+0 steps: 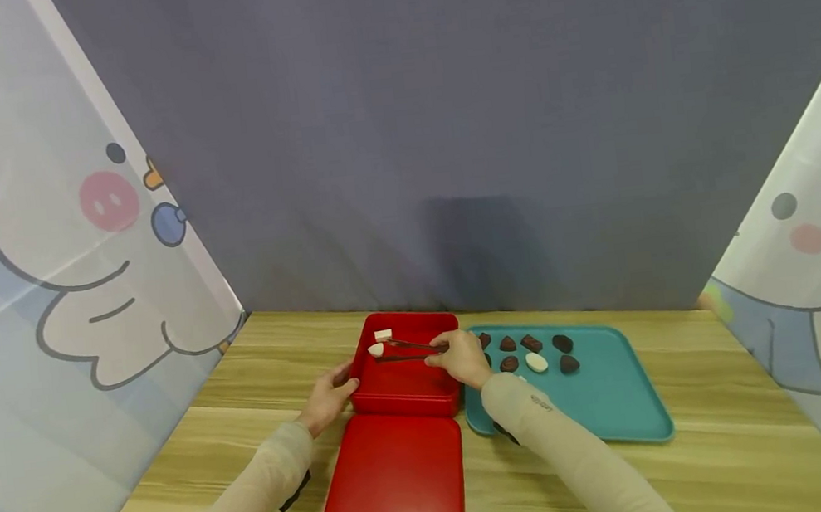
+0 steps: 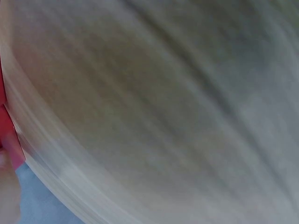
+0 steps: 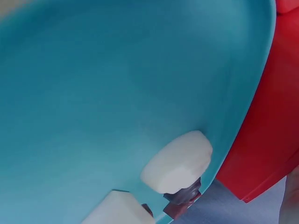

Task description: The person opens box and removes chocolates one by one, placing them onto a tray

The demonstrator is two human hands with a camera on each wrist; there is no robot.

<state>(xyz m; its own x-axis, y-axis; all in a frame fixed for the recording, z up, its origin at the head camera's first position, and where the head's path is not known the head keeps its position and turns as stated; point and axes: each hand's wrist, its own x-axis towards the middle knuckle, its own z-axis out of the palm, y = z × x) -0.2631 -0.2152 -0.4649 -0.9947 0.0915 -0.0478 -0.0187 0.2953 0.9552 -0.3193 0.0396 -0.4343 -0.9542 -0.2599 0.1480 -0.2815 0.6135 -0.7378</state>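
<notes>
A red box [image 1: 403, 403] stands at the back middle of the table in the head view. Two white chocolates, a squarish one [image 1: 383, 335] and a rounded one [image 1: 376, 350], lie at its left inside. My right hand [image 1: 464, 359] holds dark tongs [image 1: 409, 358] over the box. Their two arms spread apart, with the tips close to the white pieces; whether they touch cannot be told. My left hand [image 1: 329, 398] grips the box's left side near its front corner. Only a bit of this hand [image 2: 8, 191] appears in the left wrist view.
A teal tray [image 1: 614, 401] on the right bears several dark chocolates [image 1: 531, 343] and a white oval one [image 1: 537, 362]; white pieces [image 3: 180, 163] also show in the right wrist view. The red lid [image 1: 397, 483] lies in front of the box. A grey curtain hangs behind.
</notes>
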